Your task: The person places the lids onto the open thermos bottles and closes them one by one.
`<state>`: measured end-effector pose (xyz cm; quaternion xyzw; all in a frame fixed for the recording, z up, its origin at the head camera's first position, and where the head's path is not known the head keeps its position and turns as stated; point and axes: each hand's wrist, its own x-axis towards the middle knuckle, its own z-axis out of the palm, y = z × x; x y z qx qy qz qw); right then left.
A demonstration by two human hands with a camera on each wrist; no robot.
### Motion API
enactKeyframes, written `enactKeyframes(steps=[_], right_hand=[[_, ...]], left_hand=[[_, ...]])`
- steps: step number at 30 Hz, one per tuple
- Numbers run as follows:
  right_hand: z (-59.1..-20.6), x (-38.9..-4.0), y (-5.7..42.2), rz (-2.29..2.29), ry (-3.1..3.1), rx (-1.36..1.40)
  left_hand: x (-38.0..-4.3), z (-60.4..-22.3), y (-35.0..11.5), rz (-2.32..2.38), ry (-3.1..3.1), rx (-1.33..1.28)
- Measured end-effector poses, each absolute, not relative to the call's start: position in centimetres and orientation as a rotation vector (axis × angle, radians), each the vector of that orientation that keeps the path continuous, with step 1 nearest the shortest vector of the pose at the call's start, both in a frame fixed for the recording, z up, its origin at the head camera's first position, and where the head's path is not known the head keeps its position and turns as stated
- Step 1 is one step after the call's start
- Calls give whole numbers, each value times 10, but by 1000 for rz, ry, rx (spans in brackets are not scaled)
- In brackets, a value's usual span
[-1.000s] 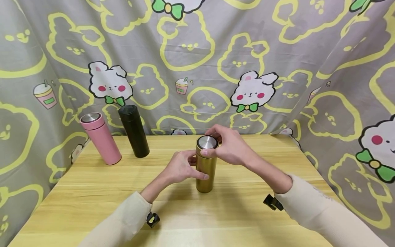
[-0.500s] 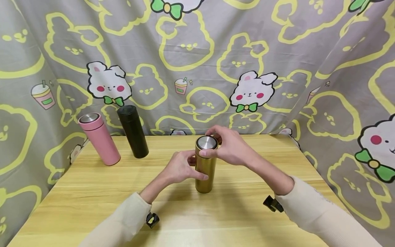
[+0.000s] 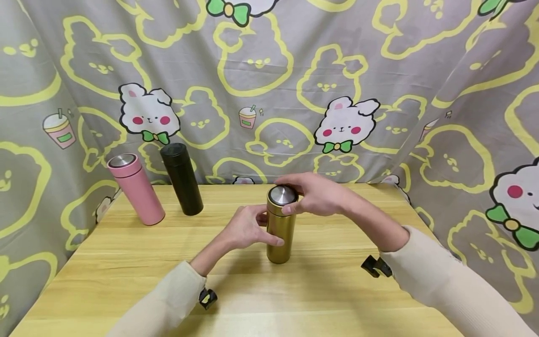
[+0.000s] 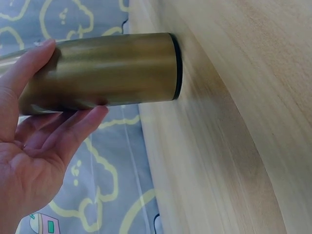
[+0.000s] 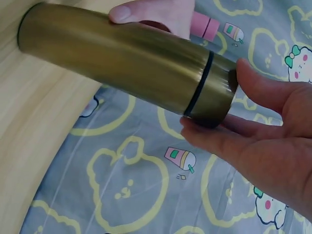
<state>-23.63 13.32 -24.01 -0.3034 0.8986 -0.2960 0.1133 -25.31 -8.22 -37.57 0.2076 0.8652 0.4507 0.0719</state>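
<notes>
A gold thermos bottle [image 3: 280,236] stands upright near the middle of the wooden table. Its lid [image 3: 283,195] has a silver disc on top and sits on the body, with a dark ring between them in the right wrist view. My left hand [image 3: 246,228] grips the body from the left, thumb across the front and fingers behind. From the right, my right hand [image 3: 322,194] holds the lid between thumb and fingers. In the left wrist view the thermos body [image 4: 117,70] shows down to its black base ring.
A pink thermos [image 3: 139,192] and a black thermos [image 3: 183,180] stand at the table's back left. Behind and beside the wooden table [image 3: 269,299] hangs a grey curtain [image 3: 269,61] printed with cartoon animals. A black wrist mount [image 3: 376,266] hangs under the right sleeve.
My right hand has turned about the lid; its thumb has shifted right along the lid's front edge and the forearm has swung slightly outward. My left hand and the gold thermos have stayed put.
</notes>
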Motion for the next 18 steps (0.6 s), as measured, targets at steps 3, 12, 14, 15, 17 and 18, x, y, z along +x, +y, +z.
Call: enactKeyframes(steps=[3, 12, 14, 15, 17, 18], right_hand=[[-243, -236, 132, -845, 2673, -923], [-253, -232, 128, -876, 2831, -943], [-255, -229, 127, -879, 2861, -925], [-256, -228, 126, -882, 2876, -918], [-258, -226, 125, -877, 2910, -902], [-259, -225, 124, -878, 2923, -897]], left_hand=[[-254, -375, -82, 1349, 2602, 623], [-253, -376, -82, 1343, 2632, 625], [-253, -376, -81, 1346, 2633, 630], [-253, -377, -81, 1345, 2634, 632], [-253, -377, -81, 1345, 2637, 635], [-253, -377, -81, 1346, 2637, 636]])
